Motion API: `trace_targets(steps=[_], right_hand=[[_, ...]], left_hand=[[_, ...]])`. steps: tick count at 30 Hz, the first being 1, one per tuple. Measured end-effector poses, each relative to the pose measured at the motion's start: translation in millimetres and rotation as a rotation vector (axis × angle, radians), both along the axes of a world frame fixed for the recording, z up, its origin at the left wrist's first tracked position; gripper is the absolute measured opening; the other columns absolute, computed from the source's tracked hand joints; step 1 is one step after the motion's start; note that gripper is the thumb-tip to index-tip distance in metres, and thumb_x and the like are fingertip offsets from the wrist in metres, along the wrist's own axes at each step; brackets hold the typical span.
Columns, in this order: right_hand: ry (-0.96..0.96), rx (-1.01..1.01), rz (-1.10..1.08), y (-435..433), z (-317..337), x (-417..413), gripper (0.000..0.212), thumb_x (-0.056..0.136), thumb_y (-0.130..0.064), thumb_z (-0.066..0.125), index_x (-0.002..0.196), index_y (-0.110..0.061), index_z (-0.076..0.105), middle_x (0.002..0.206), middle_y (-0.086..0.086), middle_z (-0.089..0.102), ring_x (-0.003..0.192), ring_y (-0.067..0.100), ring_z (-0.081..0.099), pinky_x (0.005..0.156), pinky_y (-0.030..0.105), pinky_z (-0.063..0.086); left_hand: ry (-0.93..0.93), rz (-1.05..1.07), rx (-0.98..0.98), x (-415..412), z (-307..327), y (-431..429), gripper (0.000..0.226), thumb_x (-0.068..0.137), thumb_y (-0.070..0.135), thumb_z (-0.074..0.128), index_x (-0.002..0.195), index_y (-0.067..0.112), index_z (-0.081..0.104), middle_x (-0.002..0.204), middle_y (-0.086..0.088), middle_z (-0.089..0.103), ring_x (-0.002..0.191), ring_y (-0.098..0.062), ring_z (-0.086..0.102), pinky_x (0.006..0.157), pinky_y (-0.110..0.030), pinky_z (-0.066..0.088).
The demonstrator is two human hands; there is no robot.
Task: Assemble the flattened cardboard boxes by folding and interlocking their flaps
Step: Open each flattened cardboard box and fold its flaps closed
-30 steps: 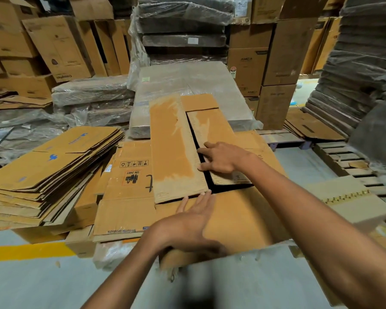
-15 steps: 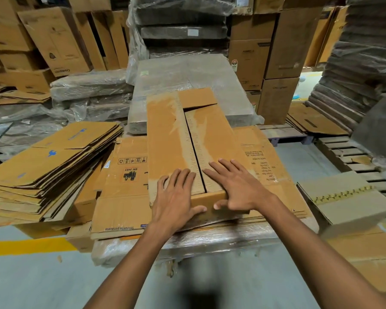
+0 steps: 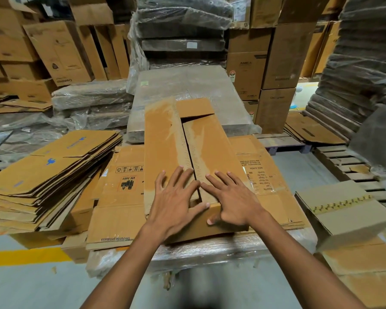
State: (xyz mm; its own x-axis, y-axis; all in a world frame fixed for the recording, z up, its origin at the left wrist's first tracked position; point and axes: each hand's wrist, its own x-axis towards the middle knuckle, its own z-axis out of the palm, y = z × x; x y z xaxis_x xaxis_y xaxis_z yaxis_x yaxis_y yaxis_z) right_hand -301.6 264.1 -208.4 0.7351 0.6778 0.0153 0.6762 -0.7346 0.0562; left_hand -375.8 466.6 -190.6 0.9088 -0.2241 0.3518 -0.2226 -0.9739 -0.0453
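A long brown cardboard box [image 3: 165, 134] lies in front of me on a stack of flattened boxes [image 3: 118, 208] wrapped in plastic. Its two long top flaps meet along a dark middle seam, and a short end flap [image 3: 195, 107] shows at the far end. My left hand [image 3: 176, 201] presses flat on the left flap near the box's close end, fingers spread. My right hand [image 3: 231, 199] presses flat on the right flap [image 3: 210, 143], its thumb over the near edge. The two hands almost touch at the seam.
A tall pile of flattened cartons [image 3: 42, 175] lies at the left. An assembled box [image 3: 343, 210] with tape along its top stands at the right. Wrapped bundles [image 3: 187, 85] and stacked cartons [image 3: 58, 50] fill the back; wooden pallets [image 3: 352, 170] lie at the right. A yellow floor line [image 3: 25, 256] runs at lower left.
One second ago the box gaped open with my left hand on its near wall. Both long flaps have come down, and both hands now press on them; little differs from half a second ago.
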Motion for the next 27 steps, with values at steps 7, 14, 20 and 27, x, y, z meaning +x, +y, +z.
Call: trace_targets(steps=[7, 14, 20, 27], right_hand=[[0.018, 0.063, -0.027, -2.4, 0.9, -2.2, 0.116, 0.071, -0.089, 0.057, 0.164, -0.039, 0.008, 0.173, -0.008, 0.003, 0.159, 0.017, -0.005, 0.128, 0.045, -0.005], [0.019, 0.087, -0.040, 1.3, 0.2, -0.9, 0.118, 0.069, -0.090, 0.058, 0.163, -0.040, 0.009, 0.172, -0.010, 0.004, 0.159, 0.016, -0.004, 0.128, 0.044, -0.004], [0.024, 0.097, -0.047, 1.4, 0.8, -0.9, 0.118, 0.067, -0.090, 0.059, 0.163, -0.041, 0.011, 0.172, -0.010, 0.006, 0.159, 0.016, -0.002, 0.128, 0.043, -0.003], [0.027, 0.096, -0.058, 2.6, 1.9, -6.1, 0.119, 0.067, -0.090, 0.060, 0.163, -0.041, 0.010, 0.172, -0.012, 0.005, 0.159, 0.014, -0.003, 0.128, 0.042, -0.005]], left_hand=[[-0.384, 0.197, -0.150, -20.9, 74.6, 34.2, 0.034, 0.083, 0.016, 0.070, 0.117, 0.016, 0.068, 0.126, -0.005, 0.068, 0.131, -0.028, 0.051, 0.110, -0.055, 0.032], [-0.290, 0.526, -0.021, -42.8, 69.7, 75.8, 0.037, 0.095, 0.031, 0.062, 0.122, 0.007, 0.068, 0.130, -0.013, 0.067, 0.133, -0.037, 0.048, 0.111, -0.056, 0.028], [-0.046, 0.713, 0.083, -36.1, 42.9, 90.9, 0.076, 0.103, 0.063, 0.014, 0.145, 0.010, 0.049, 0.151, -0.011, 0.049, 0.146, -0.041, 0.030, 0.117, -0.065, 0.010], [0.511, 0.675, -0.557, -17.4, 3.5, 76.9, 0.103, 0.091, 0.082, 0.026, 0.163, 0.016, -0.004, 0.171, -0.013, -0.005, 0.155, -0.042, 0.002, 0.121, -0.063, 0.007]])
